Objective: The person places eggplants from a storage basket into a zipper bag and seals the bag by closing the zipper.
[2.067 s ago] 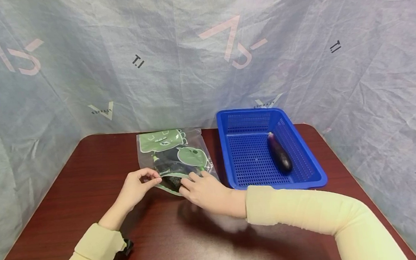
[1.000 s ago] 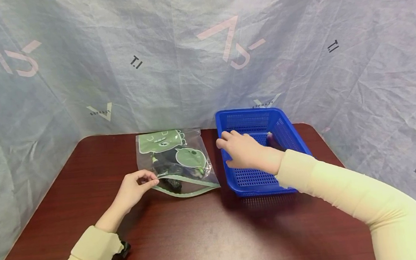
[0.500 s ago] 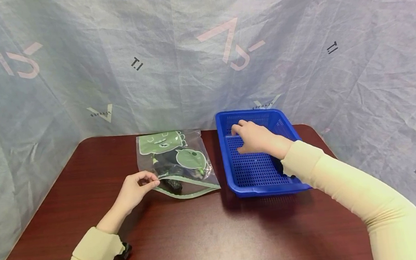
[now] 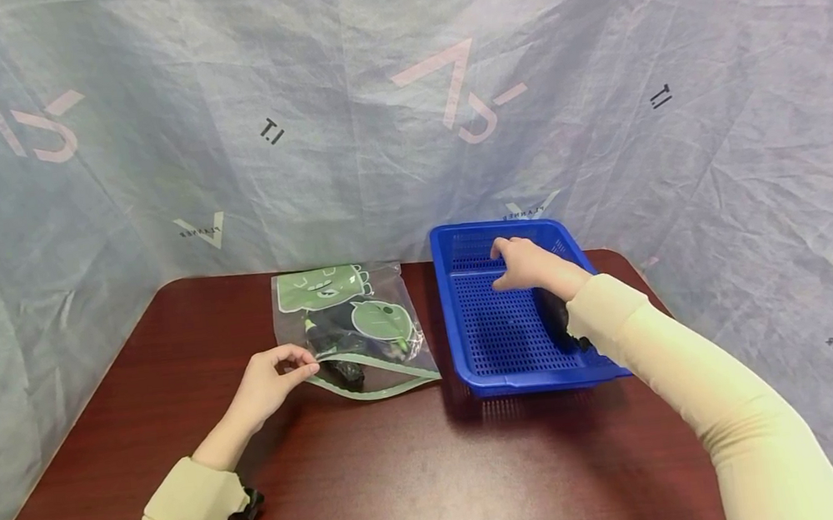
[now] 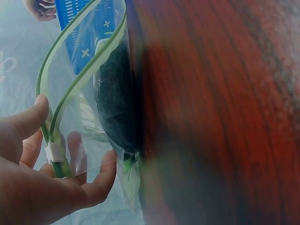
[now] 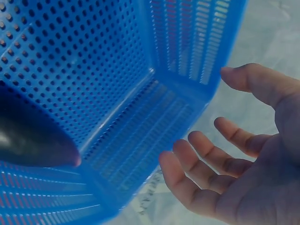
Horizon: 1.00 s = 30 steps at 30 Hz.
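My left hand [image 4: 266, 385] pinches the corner of a clear zip bag [image 4: 380, 320] with green cartoon prints. Its mouth gapes toward me. In the left wrist view, a white zip slider [image 5: 54, 152] sits between the fingers of that hand. Dark produce [image 5: 115, 96] lies inside the bag; its kind is unclear through the plastic. Above the blue basket [image 4: 456, 331] hovers my right hand [image 4: 530, 268], thumb and fingers spread apart, holding nothing. A dark purple eggplant [image 6: 35, 131] lies in the basket, partly hidden by the right forearm in the head view.
The basket stands to the right of the bag on a dark red-brown table [image 4: 378, 481]. Grey printed cloth [image 4: 344, 133] hangs behind and on both sides. A black strap [image 4: 253, 503] shows at the left wrist.
My right hand has left the bag's mouth and moved right over the basket, then farther across it toward the eggplant. The left hand has kept its grip on the bag.
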Each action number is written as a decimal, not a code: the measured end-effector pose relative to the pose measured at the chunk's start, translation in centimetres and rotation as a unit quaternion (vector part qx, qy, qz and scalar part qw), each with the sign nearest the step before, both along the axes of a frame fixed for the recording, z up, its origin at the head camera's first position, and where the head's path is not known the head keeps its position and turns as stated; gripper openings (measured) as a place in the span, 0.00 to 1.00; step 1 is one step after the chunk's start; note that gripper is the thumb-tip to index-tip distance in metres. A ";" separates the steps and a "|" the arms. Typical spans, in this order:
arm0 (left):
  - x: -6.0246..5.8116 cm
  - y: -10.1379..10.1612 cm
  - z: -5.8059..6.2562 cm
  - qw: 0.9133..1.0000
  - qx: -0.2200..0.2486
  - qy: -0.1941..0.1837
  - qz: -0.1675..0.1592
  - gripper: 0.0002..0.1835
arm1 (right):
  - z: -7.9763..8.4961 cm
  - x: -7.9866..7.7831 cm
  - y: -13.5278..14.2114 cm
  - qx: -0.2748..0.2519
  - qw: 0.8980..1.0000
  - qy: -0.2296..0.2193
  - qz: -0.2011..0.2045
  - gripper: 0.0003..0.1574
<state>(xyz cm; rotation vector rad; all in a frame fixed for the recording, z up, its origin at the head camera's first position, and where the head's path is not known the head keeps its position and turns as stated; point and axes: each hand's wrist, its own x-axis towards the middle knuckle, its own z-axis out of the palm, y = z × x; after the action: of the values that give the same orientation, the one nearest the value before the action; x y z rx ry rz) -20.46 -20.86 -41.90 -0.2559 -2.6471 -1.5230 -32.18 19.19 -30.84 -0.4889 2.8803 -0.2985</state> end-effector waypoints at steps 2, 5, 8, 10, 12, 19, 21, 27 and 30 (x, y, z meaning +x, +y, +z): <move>0.0 0.0 0.0 1.000 0.002 0.000 0.000 0.06 | -0.3 -0.4 0.4 0.002 1.000 -0.007 -0.008 0.35; -0.1 0.0 -0.1 1.000 0.002 -0.001 0.000 0.06 | -0.6 -1.0 1.1 0.004 1.000 -0.013 -0.016 0.35; -0.2 -0.1 -0.2 1.000 0.003 -0.001 -0.001 0.06 | -0.9 -1.4 1.7 0.001 0.999 -0.026 -0.033 0.36; -0.2 -0.1 -0.3 1.000 0.005 -0.001 -0.002 0.06 | -1.1 -1.7 2.1 -0.001 0.998 -0.038 -0.048 0.37; -0.3 -0.1 -0.3 1.000 0.007 0.000 -0.003 0.06 | -1.3 -1.9 2.5 -0.006 0.997 -0.047 -0.067 0.38; -0.3 -0.2 -0.4 1.000 0.016 0.006 -0.006 0.06 | -1.9 -2.1 3.6 -0.007 0.992 -0.067 -0.108 0.41; -0.3 -0.2 -0.5 1.000 0.019 0.008 -0.008 0.06 | -2.1 -2.2 3.9 -0.005 0.990 -0.073 -0.120 0.42; -0.3 -0.2 -0.5 0.999 0.029 0.009 -0.011 0.07 | -2.9 -2.7 4.5 0.022 0.984 -0.103 -0.141 0.53; -0.3 -0.2 -0.4 0.999 0.030 0.010 -0.012 0.07 | -3.2 -2.7 4.7 0.040 0.982 -0.114 -0.146 0.59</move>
<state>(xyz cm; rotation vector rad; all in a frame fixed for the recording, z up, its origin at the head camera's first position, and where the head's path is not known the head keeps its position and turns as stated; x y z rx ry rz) -20.74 -21.09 -42.31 -0.2975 -2.5881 -1.5947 -34.85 23.90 -34.00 -0.0122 2.7193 -0.2612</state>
